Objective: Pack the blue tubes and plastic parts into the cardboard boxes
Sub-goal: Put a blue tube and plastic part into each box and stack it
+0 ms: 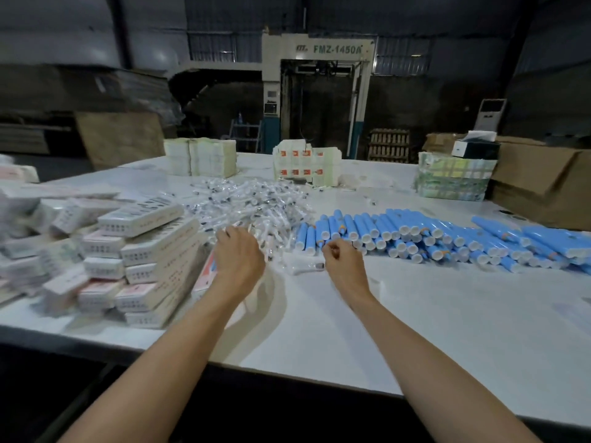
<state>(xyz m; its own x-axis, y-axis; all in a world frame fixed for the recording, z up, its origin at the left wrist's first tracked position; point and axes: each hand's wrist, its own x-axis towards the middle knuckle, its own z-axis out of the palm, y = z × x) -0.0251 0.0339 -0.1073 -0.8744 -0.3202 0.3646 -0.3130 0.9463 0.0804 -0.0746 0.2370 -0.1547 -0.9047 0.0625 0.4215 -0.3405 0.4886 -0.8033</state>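
Two hands: my left hand [238, 251] sits in the single pile of plastic parts [256, 203] at 12 o'clock, its grip hidden from me. My right hand [343, 255] curls against dozens of blue tubes [415, 231] at 2 o'clock, hold unclear. Stacked cardboard boxes [150, 241] crowd 9 o'clock.

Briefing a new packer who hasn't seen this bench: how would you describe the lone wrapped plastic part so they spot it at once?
Find the bank of blue tubes on the right of the white table. Just in front of its left end, beside the right hand, lies one clear-wrapped plastic part. Unlike the heaped parts behind, it lies alone.
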